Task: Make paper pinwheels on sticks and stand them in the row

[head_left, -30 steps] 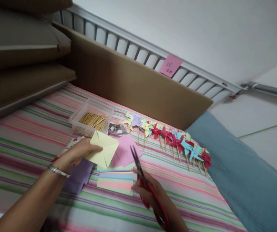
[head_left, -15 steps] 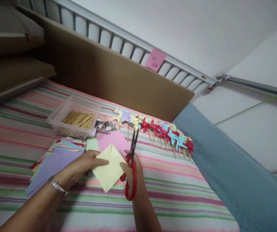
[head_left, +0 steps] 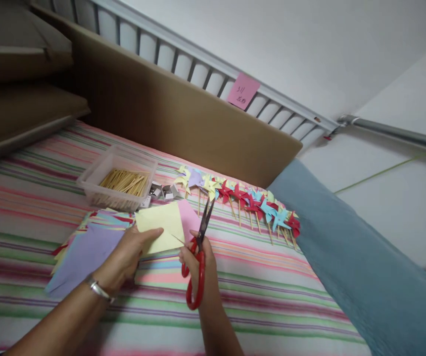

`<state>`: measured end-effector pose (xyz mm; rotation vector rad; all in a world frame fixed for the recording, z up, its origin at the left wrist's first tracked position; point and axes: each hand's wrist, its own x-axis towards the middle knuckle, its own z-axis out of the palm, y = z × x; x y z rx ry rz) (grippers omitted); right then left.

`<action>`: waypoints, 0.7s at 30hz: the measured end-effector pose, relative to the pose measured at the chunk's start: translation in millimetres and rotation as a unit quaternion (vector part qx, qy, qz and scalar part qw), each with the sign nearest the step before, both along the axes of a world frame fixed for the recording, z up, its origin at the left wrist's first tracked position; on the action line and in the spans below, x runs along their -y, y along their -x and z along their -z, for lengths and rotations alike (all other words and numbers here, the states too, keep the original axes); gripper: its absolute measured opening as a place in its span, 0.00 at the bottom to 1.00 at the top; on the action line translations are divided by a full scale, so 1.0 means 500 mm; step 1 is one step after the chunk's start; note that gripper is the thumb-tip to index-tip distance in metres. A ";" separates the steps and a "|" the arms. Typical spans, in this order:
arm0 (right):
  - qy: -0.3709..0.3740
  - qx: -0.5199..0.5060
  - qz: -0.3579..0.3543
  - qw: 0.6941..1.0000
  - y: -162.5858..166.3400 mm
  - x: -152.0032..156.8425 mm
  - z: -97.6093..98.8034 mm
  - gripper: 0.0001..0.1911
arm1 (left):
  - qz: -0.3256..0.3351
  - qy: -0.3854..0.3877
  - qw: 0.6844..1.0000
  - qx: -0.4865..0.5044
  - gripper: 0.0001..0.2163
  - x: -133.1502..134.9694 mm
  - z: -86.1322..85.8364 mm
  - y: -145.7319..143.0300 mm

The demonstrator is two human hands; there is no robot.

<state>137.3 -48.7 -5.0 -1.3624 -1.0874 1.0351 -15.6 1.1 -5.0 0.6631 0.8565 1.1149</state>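
My left hand (head_left: pixel 123 254) pinches a pale yellow paper square (head_left: pixel 159 227), holding it just above the striped cloth (head_left: pixel 272 301). My right hand (head_left: pixel 198 269) grips red-handled scissors (head_left: pixel 197 262); their dark blades point up and away, close beside the yellow paper's right edge. A pink paper square (head_left: pixel 189 222) lies behind the yellow one. A spread stack of coloured paper with a lilac sheet on top (head_left: pixel 86 249) lies under my left hand.
A clear plastic tub of wooden sticks (head_left: pixel 119 184) stands at the back left, small metal pieces (head_left: pixel 161 192) beside it. A row of finished paper pinwheels (head_left: pixel 242 198) runs to the right. Brown cardboard (head_left: pixel 183 123) stands behind; a blue cushion (head_left: pixel 364 277) lies at right.
The yellow paper has turned from a diamond pose to lie flatter and further back. My right hand brought the scissors up from the lower right to the paper's edge.
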 end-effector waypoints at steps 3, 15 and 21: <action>0.078 0.062 -0.074 0.992 -0.011 0.008 0.003 0.25 | -0.021 0.007 0.998 -0.064 0.20 -0.035 -0.011 0.062; 0.206 0.114 -0.201 0.951 0.018 0.047 -0.037 0.19 | 0.018 0.011 0.995 -0.102 0.17 -0.051 -0.020 0.132; 0.226 0.140 -0.204 0.942 0.020 0.049 -0.043 0.15 | 0.039 0.014 0.994 -0.106 0.16 -0.051 -0.020 0.131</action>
